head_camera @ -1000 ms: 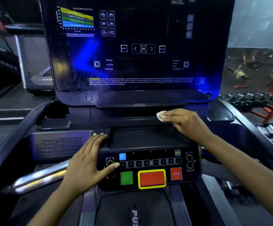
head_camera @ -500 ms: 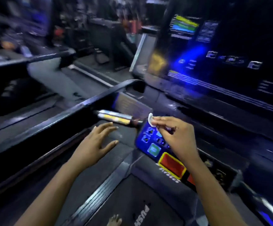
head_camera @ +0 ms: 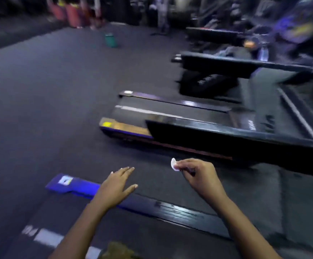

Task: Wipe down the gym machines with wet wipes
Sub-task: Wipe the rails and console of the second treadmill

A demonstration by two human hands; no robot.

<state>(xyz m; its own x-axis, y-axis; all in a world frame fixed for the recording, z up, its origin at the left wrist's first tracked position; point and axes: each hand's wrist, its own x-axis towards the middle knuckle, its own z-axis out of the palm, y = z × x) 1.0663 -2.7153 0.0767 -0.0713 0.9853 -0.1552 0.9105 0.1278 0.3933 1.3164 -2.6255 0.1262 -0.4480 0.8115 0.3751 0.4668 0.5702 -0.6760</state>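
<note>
A small, crumpled white wet wipe (head_camera: 174,164) sits pinched in the right hand (head_camera: 202,177), a blurred black treadmill (head_camera: 180,114) at its one o'clock.

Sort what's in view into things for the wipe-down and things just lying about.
For the job:
- wipe, pinched in the right hand
- left hand, open and empty
- treadmill alongside
- blue side rail below the hands

Lying about:
- green tub on the floor
- red shapes far back, too blurred to name
</note>
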